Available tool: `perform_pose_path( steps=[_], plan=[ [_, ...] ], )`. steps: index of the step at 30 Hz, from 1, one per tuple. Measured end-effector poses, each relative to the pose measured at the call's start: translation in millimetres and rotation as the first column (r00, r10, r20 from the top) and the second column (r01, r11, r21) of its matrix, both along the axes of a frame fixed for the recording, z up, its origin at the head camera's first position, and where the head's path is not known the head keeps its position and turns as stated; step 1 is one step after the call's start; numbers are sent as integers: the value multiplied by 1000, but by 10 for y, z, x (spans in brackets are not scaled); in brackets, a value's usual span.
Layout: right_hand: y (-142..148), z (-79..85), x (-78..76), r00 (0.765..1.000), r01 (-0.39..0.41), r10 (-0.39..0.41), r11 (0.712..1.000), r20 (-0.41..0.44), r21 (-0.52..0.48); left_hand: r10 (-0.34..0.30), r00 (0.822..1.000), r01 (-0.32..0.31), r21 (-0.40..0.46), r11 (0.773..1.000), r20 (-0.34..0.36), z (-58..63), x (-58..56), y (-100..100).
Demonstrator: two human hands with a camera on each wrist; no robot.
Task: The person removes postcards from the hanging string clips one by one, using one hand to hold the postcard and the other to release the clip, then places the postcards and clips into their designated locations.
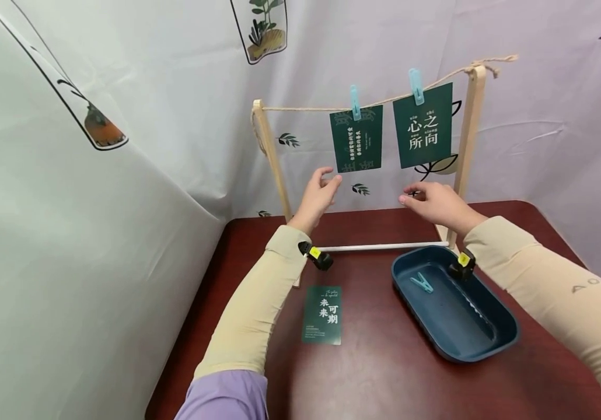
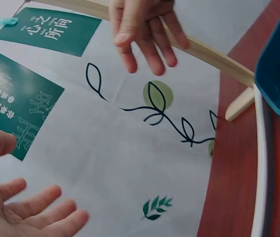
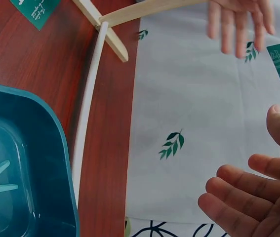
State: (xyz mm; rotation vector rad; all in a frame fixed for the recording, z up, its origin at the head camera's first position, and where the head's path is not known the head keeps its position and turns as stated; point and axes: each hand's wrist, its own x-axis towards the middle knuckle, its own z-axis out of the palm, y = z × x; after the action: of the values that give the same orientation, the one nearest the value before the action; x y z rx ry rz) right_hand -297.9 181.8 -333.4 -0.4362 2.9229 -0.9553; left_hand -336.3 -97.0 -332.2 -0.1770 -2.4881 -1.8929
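Note:
Two green cards hang from a twine line (image 1: 306, 109) on a wooden frame, each held by a light-blue clothespin. My left hand (image 1: 317, 195), fingers relaxed, is just below the lower corner of the left card (image 1: 357, 140); whether it touches the card I cannot tell. Below the right card (image 1: 423, 127) is my right hand (image 1: 434, 204), its fingers loosely spread with nothing in them. Both hands look empty in the wrist views. A third green card (image 1: 322, 315) lies on the table, and one clothespin (image 1: 422, 283) sits in the blue tray (image 1: 453, 350).
The frame's right post (image 1: 471, 134) stands behind my right hand, its left post (image 1: 274, 160) near my left wrist. A white bar (image 1: 384, 247) joins them low down. The dark red table (image 1: 374, 373) meets a white patterned curtain (image 1: 185, 105) behind and left.

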Motion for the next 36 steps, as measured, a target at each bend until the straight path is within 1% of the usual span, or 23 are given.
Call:
perform_pose_path(
  steps=[5, 8, 11, 18, 24, 27, 30, 33, 36],
  plan=[
    [-8, -14, 39, 1000, 1, -1, 1000, 2, 1, 1, 997, 4, 62, 998, -81, 147, -115, 114],
    [-22, -15, 61, 1000, -1, 1, 1000, -7, 2, 10, 994, -1, 88, 996, -111, 232, -144, 139],
    [-36, -15, 71, 1000, -5, 5, 1000, -19, 3, 21, 991, -10, 84, 996, -129, 298, -149, 145],
    [-36, -36, 90, 1000, -6, 6, 1000, -23, 13, 3, 980, 20, 112, 993, -201, 382, -142, 198],
    [-68, -48, 103, 998, -22, 23, 1000, -51, 22, 29, 967, 4, 130, 991, -253, 464, -115, 231],
    [-148, 21, 90, 995, -47, 50, 998, -81, 39, 66, 959, -27, 141, 990, -276, 516, -77, 189],
    [-240, 129, 107, 990, -75, 80, 996, -120, 45, 100, 949, -56, 151, 987, -299, 556, -42, 166],
    [-322, 270, 168, 986, -81, 83, 996, -144, 20, 97, 947, -54, 148, 988, -306, 576, -13, 176],
    [-392, 423, 241, 984, -60, 54, 998, -172, -27, 73, 950, -38, 120, 992, -302, 583, 14, 194]
  ],
)
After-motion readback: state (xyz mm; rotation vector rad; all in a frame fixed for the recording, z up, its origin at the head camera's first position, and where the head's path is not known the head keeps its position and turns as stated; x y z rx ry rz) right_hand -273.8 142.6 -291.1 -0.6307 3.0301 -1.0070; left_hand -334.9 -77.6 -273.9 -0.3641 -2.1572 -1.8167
